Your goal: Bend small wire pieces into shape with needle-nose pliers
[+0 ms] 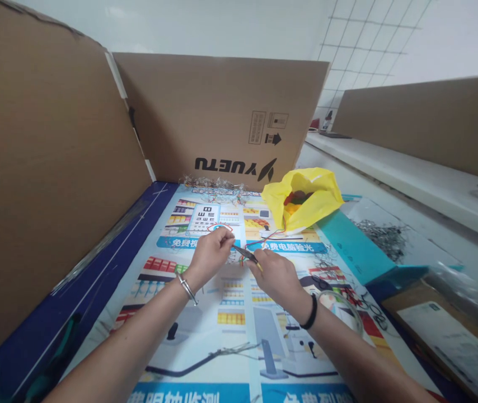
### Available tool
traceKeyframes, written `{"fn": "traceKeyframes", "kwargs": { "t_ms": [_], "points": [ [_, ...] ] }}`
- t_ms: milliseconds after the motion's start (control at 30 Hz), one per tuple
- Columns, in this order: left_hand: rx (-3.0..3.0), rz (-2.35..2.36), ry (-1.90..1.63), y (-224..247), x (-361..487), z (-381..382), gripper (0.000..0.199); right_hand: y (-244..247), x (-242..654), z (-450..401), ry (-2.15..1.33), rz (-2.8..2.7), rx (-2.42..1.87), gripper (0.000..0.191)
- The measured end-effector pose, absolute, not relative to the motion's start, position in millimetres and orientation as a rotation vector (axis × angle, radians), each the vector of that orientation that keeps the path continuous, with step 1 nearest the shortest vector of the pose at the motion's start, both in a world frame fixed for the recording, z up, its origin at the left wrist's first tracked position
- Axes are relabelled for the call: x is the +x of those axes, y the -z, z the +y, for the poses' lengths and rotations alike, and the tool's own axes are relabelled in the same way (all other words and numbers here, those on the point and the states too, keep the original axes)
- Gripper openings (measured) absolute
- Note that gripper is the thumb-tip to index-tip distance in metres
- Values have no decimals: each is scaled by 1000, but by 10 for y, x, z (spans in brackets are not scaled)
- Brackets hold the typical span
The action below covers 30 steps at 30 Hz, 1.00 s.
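Over the printed sheet [233, 291], my right hand [276, 278] is closed round a pair of pliers [244, 253], with a bit of yellow handle showing. The pliers' narrow dark jaws point left at the fingertips of my left hand [209, 254]. Thumb and fingers of that hand are pinched together; what sits between them is too small to make out. Thin red and green wires [244, 246] lie just behind the pliers. One red wire runs back toward a yellow plastic bag [306, 196], which holds red and yellow pieces.
Cardboard panels [205, 106] stand at the back and left. A tangle of thin wire [214, 183] lies along the back panel. To the right are a teal folder [356, 246], a heap of dark wire bits [384, 238], a clear round dish [354, 319] and a cardboard package [444, 330].
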<state>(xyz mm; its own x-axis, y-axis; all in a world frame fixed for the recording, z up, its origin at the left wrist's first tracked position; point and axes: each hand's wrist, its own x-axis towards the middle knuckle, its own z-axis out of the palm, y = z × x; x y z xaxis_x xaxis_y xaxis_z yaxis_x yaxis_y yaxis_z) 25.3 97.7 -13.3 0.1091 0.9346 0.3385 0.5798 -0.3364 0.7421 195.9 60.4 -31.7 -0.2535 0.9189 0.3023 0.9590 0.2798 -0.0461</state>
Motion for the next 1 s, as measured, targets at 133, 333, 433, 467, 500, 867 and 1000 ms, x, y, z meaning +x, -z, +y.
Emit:
{"fn": "traceKeyframes", "kwargs": {
  "t_ms": [133,333,433,467,500,867,1000],
  "points": [
    [1958,1443,-1130,121,247,981,12,343,1954,604,113,-2264,-1726,22],
    [1737,1225,-1036,61,209,1024,12,334,2002,640,331,-2301,-1602,24],
    [1683,1150,-1005,24,199,1019,17,319,2038,662,418,-2326,-1557,25],
    [1690,1142,-1002,12,197,1013,19,316,2047,668,433,-2331,-1549,24],
    [1704,1139,-1000,1,195,1006,19,315,2052,671,441,-2334,-1543,24],
    [1825,1052,-862,-42,76,1046,20,330,2026,651,285,-2326,-1574,25],
    [1834,1101,-930,-30,91,1053,22,356,2013,646,172,-2314,-1576,23]
  ]
}}
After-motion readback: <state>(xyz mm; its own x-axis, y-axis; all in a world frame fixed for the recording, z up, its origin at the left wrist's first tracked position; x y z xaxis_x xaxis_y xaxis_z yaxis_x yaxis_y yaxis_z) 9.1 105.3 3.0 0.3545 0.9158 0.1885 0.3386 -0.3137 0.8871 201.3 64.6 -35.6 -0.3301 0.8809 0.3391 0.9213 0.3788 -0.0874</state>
